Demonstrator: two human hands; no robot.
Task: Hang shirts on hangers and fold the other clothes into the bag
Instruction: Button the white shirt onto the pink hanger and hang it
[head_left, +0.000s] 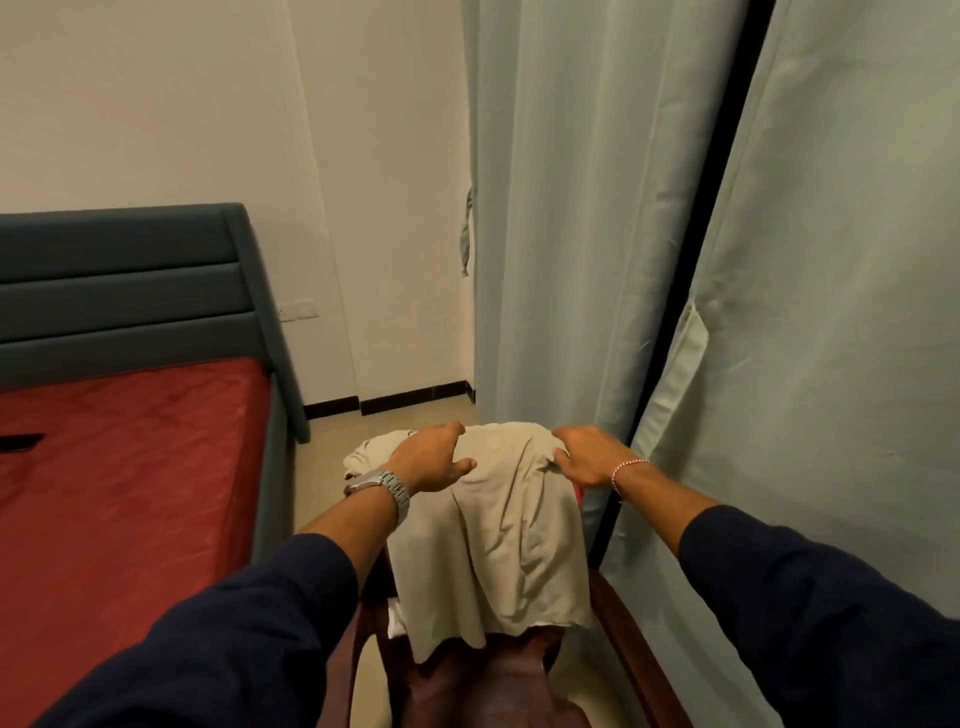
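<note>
**Beige garment gripped at both upper edges over a dark brown piece of furniture**

The beige, soft cotton garment (493, 540) is the reference item. It is draped over a dark brown, glossy piece of furniture (467, 680), whose exact type cannot be determined. The lower hem of the garment hangs free over the brown surface.

Left hand (434, 460): positioned on the upper left edge of the garment. The fingers curl over the top fold and the thumb presses the fabric from the near side, so the cloth is grasped. A silver metal wristwatch (384, 488) sits on this wrist.

Right hand (584, 454): positioned on the upper right edge of the garment. The fingers bunch and pinch the fabric at the corner. A pink-and-white beaded bracelet (626, 473) sits on this wrist.

A small red fabric item (577, 491) shows just beside the right edge of the garment, below the right hand.

Left of the garment, a strip of pale floor (322, 467) separates it from the bed with a red cover (130, 493) and grey-blue padded headboard (130, 291). Right of the garment, pale grey-green curtains (597, 208) hang close, near the right hand. Beyond the garment, open floor runs to the white wall (389, 208).
</note>
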